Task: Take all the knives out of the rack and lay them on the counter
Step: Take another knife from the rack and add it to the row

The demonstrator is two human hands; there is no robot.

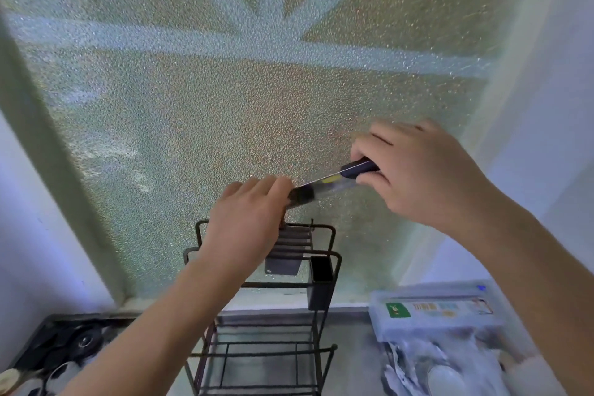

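A knife [324,182] with a dark handle and a thin blade is held level in the air, just above the black wire rack [321,347]. My right hand [418,170] is closed around its handle. My left hand [244,222] is over the rack's top, with fingers curled at the blade's far end; its thumb is hidden. Below the hands, the rack's slotted knife block [289,251] shows several slots, partly covered by my left hand. I see no other knife in it. The grey counter [350,363] lies under the rack.
A square black holder [319,286] hangs on the rack's right side. A clear plastic box [434,312] with a printed label sits right of the rack, with pale clutter in front. A black stove burner [83,341] is at lower left. A frosted window [225,90] stands close behind.
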